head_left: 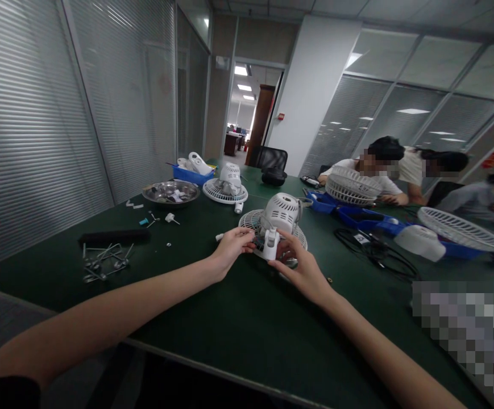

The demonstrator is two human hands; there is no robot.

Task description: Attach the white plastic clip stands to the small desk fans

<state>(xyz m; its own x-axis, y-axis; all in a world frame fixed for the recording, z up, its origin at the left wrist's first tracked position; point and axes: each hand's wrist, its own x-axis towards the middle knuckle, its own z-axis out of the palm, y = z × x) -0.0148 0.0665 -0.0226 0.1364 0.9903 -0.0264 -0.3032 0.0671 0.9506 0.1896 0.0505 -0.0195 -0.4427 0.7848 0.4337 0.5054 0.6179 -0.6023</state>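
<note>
A white fan head (282,211) rests face down on its round grille (300,236) on the green table. From its near side a white bracket (271,244) points toward me. My right hand (297,258) grips that bracket from the right, with thumb and fingers around its side. Just left of the bracket is my left hand (239,241), its fingers curled together near the grille. Whatever those left fingers hold, if anything, is too small to make out.
Bent metal rods (104,264), a black foam bar (114,237) and a metal bowl (170,193) are at left. Behind stand a second fan (229,182) and a blue bin (189,175). Black cable (377,255) and blue trays (368,218) lie at right, near several people (383,170).
</note>
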